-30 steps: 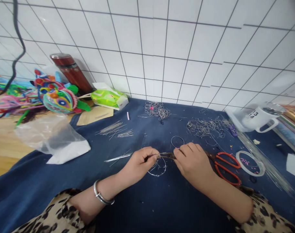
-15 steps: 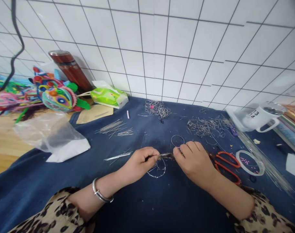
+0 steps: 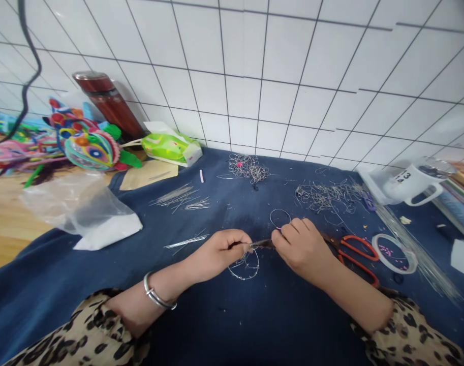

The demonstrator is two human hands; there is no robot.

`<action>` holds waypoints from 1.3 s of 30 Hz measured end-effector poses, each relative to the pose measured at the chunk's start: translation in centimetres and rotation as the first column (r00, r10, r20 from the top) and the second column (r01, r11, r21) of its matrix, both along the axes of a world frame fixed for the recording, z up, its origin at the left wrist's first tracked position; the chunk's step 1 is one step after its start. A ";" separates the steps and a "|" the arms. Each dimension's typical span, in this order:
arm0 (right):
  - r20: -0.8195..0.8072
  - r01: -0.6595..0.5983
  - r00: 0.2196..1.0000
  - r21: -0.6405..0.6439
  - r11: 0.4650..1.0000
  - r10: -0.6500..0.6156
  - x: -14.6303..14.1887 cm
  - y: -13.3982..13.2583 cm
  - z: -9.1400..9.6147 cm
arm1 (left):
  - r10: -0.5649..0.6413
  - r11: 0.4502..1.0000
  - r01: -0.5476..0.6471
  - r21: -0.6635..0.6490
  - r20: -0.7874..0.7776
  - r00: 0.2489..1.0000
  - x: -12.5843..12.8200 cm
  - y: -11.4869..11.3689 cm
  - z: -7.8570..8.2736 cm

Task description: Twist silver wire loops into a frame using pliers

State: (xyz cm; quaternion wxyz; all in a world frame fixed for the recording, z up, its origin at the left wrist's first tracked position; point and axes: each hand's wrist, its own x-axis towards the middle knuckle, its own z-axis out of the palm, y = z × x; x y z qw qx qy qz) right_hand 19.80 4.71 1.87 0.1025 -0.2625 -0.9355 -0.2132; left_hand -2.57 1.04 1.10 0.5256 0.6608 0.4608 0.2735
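Observation:
My left hand [image 3: 224, 254] is closed in a pinch on a thin silver wire loop [image 3: 244, 277], which hangs below the fingertips over the dark blue cloth. My right hand [image 3: 304, 249] is wrapped around the blade part of the scissors [image 3: 357, 247]. Their orange-red handles stick out to the right of the hand. Dark metal tips come out on the left and meet the wire at my left fingertips. A thin ring of wire [image 3: 280, 218] shows just beyond my right fingers. The grip of the right fingers is partly hidden.
Wire tangles [image 3: 325, 197] lie beyond the hands, straight wire pieces [image 3: 186, 241] to the left. Right are a round dish [image 3: 394, 254] with pink beads, long wires [image 3: 422, 259] and a white mug [image 3: 414, 183]. Back left hold a tissue pack [image 3: 171, 147], flask [image 3: 110, 104] and plastic bag [image 3: 105, 223].
Both hands keep their grips and stay almost in place. The hanging wire loop has shifted slightly left and turned a little. The whole view has moved slightly.

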 end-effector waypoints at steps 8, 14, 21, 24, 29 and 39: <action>-0.012 -0.002 1.000 -0.032 0.999 0.002 0.1 0.0 -0.2 | 0.002 0.990 0.014 -0.139 0.118 0.993 -0.1 0.1 -0.2; -0.100 0.039 0.994 -0.141 0.989 -0.054 0.1 -0.1 -1.0 | 0.041 0.986 -0.017 -0.168 0.144 0.989 0.1 0.0 -0.2; -0.180 0.111 0.959 -0.475 0.873 -0.220 -0.5 -0.6 -1.3 | 0.073 0.997 -0.071 -0.034 0.058 0.996 0.1 0.1 0.1; -0.167 0.124 0.949 -0.586 0.801 -0.269 -0.6 -0.7 -1.2 | 0.098 0.991 -0.095 0.096 -0.024 0.995 0.1 0.1 0.4; -0.170 0.082 0.947 -0.695 0.715 -0.274 -0.6 -0.5 -1.1 | 0.084 0.996 -0.085 0.027 0.018 0.996 -0.1 0.2 0.3; -0.233 -0.048 0.969 -0.513 0.857 -0.086 -0.4 0.2 -1.8 | -0.066 0.975 0.102 -0.198 0.184 0.981 -1.0 0.6 -0.5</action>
